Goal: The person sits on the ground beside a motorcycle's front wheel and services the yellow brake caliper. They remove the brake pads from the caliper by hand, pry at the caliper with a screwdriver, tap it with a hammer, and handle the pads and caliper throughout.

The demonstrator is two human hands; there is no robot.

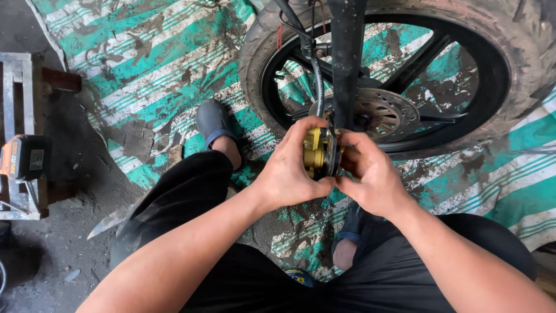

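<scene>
Knees: black trousers fill the frame at 6 o'clock as I crouch, one dark shoe planted on the mat at 10 o'clock from my hands.
Left hand: my left hand is wrapped around the gold brake caliper, fingers closed on its body.
Right hand: my right hand pinches the same caliper from the 3 o'clock side, thumb and fingertips pressed to its edge.
Caliper: sits at frame centre, against the foot of the black fork leg and just beside the brake disc.
Wheel: black tyre and spoked rim stand at 12 to 2 o'clock on the muddy green striped tarp.
Progress: by my reading, the caliper is held at its place on the fork; I cannot tell whether any bolts are in, and no tool is in hand.
Bystander: a cordless tool battery rests on a metal stand at 9 o'clock.
</scene>
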